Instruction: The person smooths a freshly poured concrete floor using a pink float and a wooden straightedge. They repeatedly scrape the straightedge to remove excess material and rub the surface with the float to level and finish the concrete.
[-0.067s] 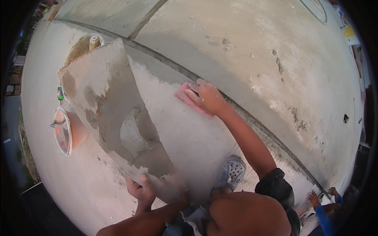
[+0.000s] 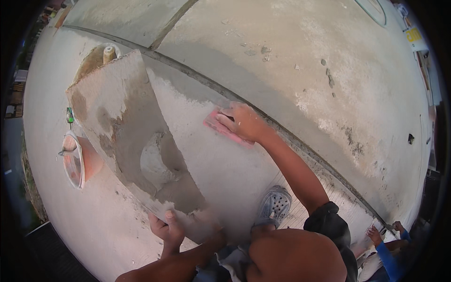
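My right hand [image 2: 245, 123] is closed on a pink hand float [image 2: 225, 130], which lies flat on the pale, freshly smoothed surface beside a dark groove [image 2: 197, 75]. With my left hand [image 2: 168, 229] I grip the near edge of a long board [image 2: 112, 89], thumb on top, fingers partly hidden under it. A mound of wet grey mortar [image 2: 162, 160] sits on the near half of the board, and a wet smear stretches toward its far end. The board slants away to the far left.
Left of the board stands an orange bucket [image 2: 91, 160]; another container [image 2: 94, 61] is partly behind its far end. My grey clog [image 2: 273, 207] rests on the surface. Loose chips [image 2: 329, 77] lie beyond the groove. A co-worker's blue sleeve [image 2: 387, 261] shows at lower right.
The float and my right hand have slid slightly toward me and left. My left hand keeps its hold on the board, and the whole view has shifted a little.
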Motion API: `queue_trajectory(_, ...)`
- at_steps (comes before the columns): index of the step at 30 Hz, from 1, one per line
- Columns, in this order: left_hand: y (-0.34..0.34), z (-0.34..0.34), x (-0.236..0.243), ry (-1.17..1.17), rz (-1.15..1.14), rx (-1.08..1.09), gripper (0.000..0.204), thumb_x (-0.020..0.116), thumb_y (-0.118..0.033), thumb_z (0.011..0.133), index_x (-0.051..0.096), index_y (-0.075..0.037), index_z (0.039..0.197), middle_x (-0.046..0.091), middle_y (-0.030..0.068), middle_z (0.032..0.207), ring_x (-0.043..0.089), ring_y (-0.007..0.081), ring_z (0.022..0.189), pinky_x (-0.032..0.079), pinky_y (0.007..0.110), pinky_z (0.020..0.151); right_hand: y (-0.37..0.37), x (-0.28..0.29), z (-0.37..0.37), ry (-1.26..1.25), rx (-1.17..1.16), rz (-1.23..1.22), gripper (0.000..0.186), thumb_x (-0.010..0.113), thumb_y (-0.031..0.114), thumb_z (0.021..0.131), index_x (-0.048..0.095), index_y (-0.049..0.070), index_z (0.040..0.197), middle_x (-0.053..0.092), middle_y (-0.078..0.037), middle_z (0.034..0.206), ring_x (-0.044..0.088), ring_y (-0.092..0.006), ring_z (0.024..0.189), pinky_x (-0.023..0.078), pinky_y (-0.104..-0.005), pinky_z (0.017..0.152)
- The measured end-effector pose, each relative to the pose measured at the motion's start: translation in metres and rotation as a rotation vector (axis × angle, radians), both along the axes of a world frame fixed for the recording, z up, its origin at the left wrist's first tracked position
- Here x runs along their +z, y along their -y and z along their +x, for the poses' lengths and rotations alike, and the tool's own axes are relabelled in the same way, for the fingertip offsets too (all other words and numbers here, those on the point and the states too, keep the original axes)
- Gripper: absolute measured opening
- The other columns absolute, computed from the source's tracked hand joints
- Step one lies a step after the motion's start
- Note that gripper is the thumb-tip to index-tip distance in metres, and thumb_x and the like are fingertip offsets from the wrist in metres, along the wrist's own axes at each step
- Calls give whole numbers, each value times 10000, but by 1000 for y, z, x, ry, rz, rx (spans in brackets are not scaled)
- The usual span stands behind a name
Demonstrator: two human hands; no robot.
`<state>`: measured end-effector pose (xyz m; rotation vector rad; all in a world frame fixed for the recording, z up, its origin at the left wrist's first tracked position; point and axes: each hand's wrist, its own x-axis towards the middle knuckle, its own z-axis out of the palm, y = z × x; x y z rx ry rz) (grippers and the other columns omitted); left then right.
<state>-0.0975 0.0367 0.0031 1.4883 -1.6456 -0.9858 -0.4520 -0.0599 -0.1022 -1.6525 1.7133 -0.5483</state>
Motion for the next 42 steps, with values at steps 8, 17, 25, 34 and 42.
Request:
queue_trajectory(8, 5, 0, -15, -70, -46, 31, 450, 595, -354, 1059, 531, 55, 1236, 600, 83, 1110, 574, 132, 974, 461, 283, 864, -127, -1, 0, -349, -261, -454, 368, 796, 334, 872, 717, 75, 1121, 612, -101, 966, 665, -250, 833, 575, -360, 691)
queue_trajectory(17, 11, -8, -14, -31, -99, -50, 433, 610, -370, 1053, 570, 37, 1195, 606, 67, 1075, 570, 120, 964, 450, 272, 857, -136, -15, -14, -307, -213, -274, 353, 751, 303, 921, 698, 77, 1187, 588, -103, 973, 662, -269, 847, 570, -387, 677)
queue_trajectory(25, 7, -7, -14, -81, -77, -55, 476, 617, -380, 1050, 549, 50, 1241, 612, 66, 1088, 576, 119, 955, 452, 268, 858, -139, -2, -28, -329, -324, -159, 330, 679, 344, 972, 697, 100, 1194, 606, -118, 1038, 673, -308, 925, 572, -440, 783)
queue_trajectory(34, 12, -10, -9, -138, -49, -71, 412, 594, -307, 1056, 550, 62, 1234, 618, 101, 1134, 591, 157, 1021, 475, 306, 897, -168, 55, -3, 280, -388, -207, 367, 671, 250, 989, 696, 36, 1286, 677, -126, 947, 646, -247, 836, 521, -359, 760)
queue_trajectory(42, 43, -56, 12, -131, -8, -98, 267, 649, -167, 1017, 608, 25, 1197, 698, 103, 1071, 655, 160, 926, 525, 318, 839, -117, 113, 34, 543, -278, -461, 428, 689, 316, 981, 695, -15, 1252, 694, -138, 983, 611, -198, 793, 496, -324, 709)
